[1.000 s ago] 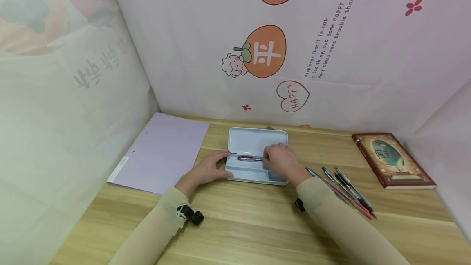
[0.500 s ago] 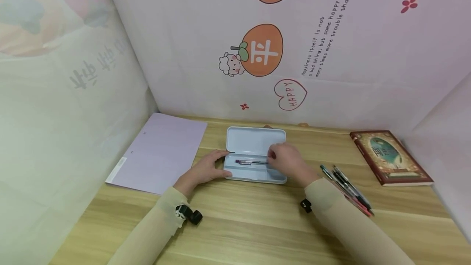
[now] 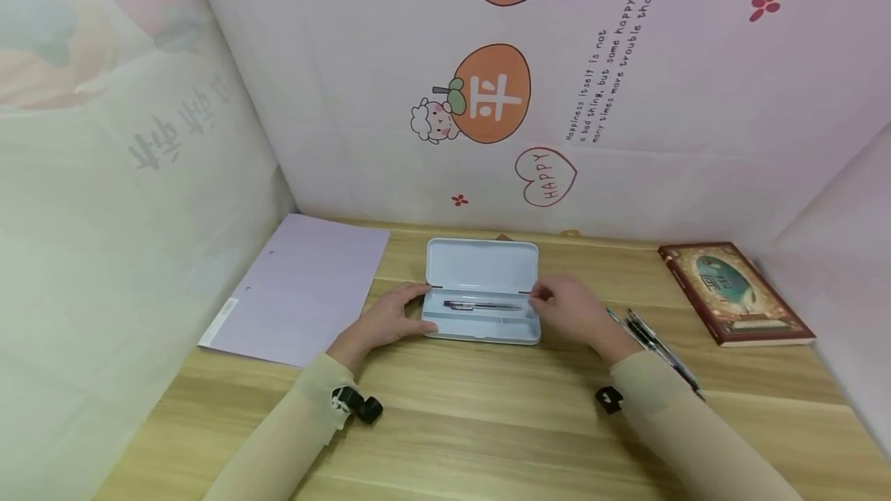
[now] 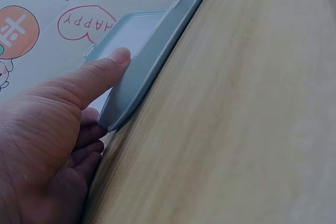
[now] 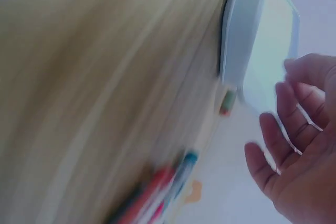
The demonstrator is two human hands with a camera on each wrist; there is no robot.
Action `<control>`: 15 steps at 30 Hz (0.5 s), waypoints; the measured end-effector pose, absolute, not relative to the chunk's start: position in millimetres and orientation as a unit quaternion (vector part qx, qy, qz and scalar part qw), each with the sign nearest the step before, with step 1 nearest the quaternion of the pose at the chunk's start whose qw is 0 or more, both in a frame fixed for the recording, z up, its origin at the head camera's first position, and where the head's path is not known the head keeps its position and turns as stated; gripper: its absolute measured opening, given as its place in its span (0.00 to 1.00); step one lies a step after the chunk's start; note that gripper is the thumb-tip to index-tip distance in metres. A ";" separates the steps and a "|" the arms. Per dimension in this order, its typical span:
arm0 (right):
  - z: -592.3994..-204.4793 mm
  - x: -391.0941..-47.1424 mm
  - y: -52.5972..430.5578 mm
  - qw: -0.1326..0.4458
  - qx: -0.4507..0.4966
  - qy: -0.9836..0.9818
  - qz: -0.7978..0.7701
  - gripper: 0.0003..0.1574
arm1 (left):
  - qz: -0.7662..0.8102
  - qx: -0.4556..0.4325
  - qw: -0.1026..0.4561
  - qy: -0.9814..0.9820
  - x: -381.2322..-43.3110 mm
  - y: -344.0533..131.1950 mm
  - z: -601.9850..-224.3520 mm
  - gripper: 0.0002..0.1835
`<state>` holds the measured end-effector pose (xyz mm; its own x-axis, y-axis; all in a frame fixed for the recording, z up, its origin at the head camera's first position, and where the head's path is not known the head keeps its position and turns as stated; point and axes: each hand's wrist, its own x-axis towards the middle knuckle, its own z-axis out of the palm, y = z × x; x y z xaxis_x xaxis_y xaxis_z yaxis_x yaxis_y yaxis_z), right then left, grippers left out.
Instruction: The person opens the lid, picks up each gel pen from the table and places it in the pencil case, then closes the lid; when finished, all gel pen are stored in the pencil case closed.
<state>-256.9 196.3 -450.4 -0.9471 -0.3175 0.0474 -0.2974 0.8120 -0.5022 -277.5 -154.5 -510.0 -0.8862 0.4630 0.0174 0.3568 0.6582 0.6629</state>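
An open light-blue pencil case (image 3: 483,265) lies on the wooden table with its lid raised at the back. One clear-barrelled pen (image 3: 485,305) with a dark end rests in its rear compartment. My left hand (image 3: 388,321) grips the case's left end; in the left wrist view its thumb (image 4: 107,72) presses the front wall while the fingers go behind the end. At the right end, my right hand (image 3: 572,311) hovers beside the rim. Its fingers (image 5: 270,135) are loosely bent in the right wrist view, with nothing between them.
Several pens (image 3: 653,339) lie in a bunch right of the case, partly hidden by the right forearm. A lilac folder (image 3: 306,292) is on the left. A brown hardcover book (image 3: 734,292) lies at the back right. Printed wall sheeting (image 3: 376,168) encloses the table.
My right hand has let go of the pen inside the case and moved right to the case's end, uncovering the pen's full length. The left hand has kept its hold.
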 end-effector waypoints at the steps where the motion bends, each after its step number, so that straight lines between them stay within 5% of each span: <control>1: -450.0 -255.6 203.0 0.013 -0.159 0.950 -0.268 0.04 | 0.345 0.227 0.077 0.907 -277.8 -154.6 -509.9 0.48; 9: -447.0 -235.2 273.7 -0.037 -0.128 0.951 -0.279 0.06 | 0.347 0.222 0.079 0.908 -278.1 -155.2 -508.4 0.49; 15: -442.5 -207.8 332.5 -0.001 -0.080 0.961 -0.263 0.19 | 0.344 0.218 0.078 0.910 -279.6 -153.4 -510.6 0.48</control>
<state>-207.8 332.5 -442.5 -0.9871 -0.1539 0.0435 -0.1546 0.8485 -0.5062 -279.6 -153.4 -510.6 -0.8925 0.4510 0.0088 0.3438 0.6675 0.6605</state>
